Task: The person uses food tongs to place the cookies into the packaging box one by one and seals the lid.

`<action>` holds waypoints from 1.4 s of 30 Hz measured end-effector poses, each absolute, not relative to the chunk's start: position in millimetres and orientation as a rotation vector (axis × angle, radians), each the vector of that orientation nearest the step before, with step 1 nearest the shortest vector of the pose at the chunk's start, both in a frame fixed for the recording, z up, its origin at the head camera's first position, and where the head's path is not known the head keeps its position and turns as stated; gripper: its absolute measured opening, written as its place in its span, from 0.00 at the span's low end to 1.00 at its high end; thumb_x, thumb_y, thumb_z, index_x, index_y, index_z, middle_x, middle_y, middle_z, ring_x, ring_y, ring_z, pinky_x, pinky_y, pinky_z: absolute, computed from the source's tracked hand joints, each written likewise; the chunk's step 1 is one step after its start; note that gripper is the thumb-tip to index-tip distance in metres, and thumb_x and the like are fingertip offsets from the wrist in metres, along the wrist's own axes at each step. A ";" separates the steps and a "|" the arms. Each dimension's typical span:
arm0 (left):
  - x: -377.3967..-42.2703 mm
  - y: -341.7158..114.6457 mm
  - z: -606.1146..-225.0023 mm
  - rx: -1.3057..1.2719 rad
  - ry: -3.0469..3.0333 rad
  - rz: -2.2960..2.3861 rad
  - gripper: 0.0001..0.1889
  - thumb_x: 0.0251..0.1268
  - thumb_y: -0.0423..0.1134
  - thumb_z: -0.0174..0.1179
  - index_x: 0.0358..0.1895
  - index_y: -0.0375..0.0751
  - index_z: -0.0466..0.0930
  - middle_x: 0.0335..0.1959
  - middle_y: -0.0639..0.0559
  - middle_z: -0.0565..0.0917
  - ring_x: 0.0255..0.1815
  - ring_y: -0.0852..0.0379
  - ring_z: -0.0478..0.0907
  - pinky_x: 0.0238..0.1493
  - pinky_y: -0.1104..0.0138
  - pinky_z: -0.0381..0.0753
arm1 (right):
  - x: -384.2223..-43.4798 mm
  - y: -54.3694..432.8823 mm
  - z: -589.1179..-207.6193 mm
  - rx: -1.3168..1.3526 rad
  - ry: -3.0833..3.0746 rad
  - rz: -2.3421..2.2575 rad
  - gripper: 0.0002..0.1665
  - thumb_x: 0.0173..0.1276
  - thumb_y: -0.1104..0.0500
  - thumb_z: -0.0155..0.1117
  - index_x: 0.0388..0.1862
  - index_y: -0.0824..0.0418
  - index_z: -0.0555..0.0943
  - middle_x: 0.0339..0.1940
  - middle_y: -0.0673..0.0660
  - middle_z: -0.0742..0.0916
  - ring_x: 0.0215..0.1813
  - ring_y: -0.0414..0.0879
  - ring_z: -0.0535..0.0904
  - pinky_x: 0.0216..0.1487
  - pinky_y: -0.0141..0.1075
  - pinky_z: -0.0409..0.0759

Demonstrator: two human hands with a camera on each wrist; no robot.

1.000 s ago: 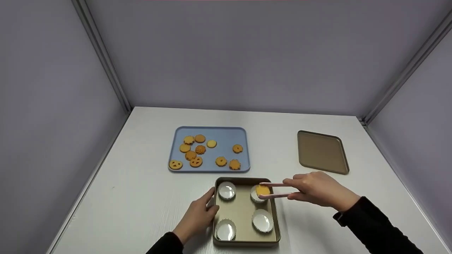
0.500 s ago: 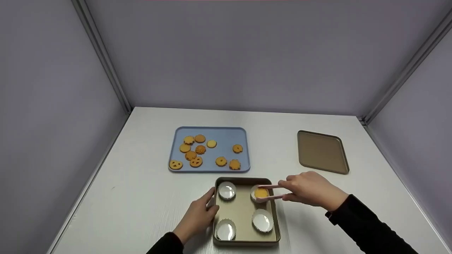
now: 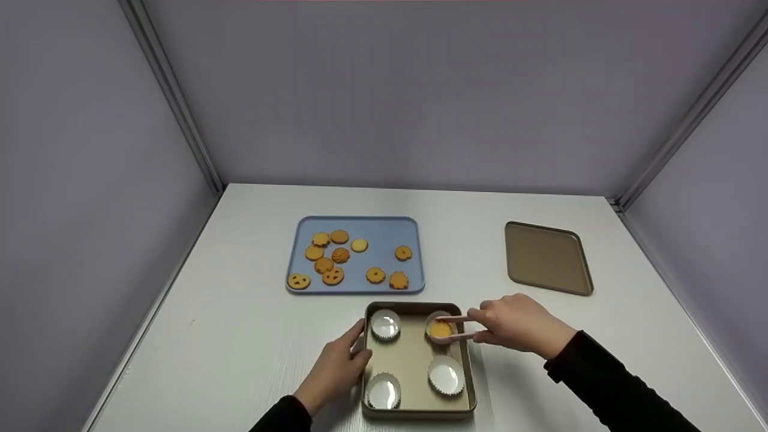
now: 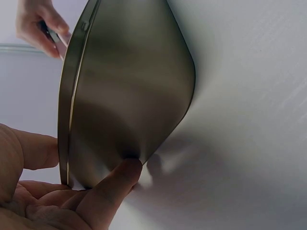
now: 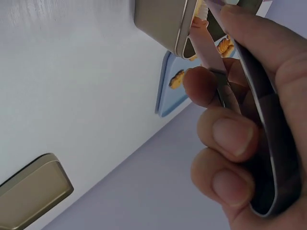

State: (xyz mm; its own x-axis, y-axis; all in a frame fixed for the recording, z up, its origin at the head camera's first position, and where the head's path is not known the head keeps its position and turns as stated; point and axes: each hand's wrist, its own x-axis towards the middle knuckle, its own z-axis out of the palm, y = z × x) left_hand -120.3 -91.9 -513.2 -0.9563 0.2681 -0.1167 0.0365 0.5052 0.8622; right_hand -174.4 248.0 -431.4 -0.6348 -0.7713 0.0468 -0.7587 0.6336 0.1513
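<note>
My left hand (image 3: 336, 363) holds the left side of a deep, gold-brown baking pan (image 3: 414, 399), its thumb at the rim. In the left wrist view, fingertips press the pan's outer wall (image 4: 129, 86). My right hand (image 3: 519, 324) grips tongs (image 5: 268, 120) with a dark handle and pink tips. The tips reach over the pan's right wall and lie either side of a yellow cookie (image 3: 440, 329) at the far right paper cup (image 3: 431, 321). Three other white cups sit in the corners: far left (image 3: 385, 325), near left (image 3: 383, 391) and near right (image 3: 446, 376); none holds a cookie.
A blue tray (image 3: 387, 225) with several cookies, round, scalloped and face-like, lies behind the pan. A shallow brown tray (image 3: 547, 257) lies at the back right. Grey panels (image 3: 384, 96) close off the white table (image 3: 240, 312) at the back and sides.
My right hand has moved left and slightly down with the tongs, bringing the yellow cookie lower into the far right cup. My left hand and the pan have stayed put.
</note>
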 end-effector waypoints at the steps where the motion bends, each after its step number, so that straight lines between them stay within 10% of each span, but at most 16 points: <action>1: -120.5 -91.7 -513.2 0.258 2.514 1.429 0.34 0.75 0.35 0.57 0.79 0.32 0.58 0.72 0.27 0.69 0.31 0.56 0.75 0.39 0.60 0.75 | -174.5 247.8 -431.6 1.290 -2.747 -0.176 0.21 0.59 0.45 0.78 0.28 0.52 0.74 0.18 0.45 0.75 0.17 0.42 0.70 0.18 0.38 0.67; 42: -118.1 -92.3 -513.9 0.292 2.565 1.418 0.34 0.74 0.35 0.59 0.78 0.31 0.60 0.69 0.28 0.73 0.25 0.58 0.69 0.38 0.61 0.75 | -176.9 246.1 -428.0 1.304 -2.728 -0.081 0.19 0.60 0.46 0.77 0.35 0.54 0.78 0.19 0.46 0.75 0.18 0.40 0.70 0.19 0.36 0.66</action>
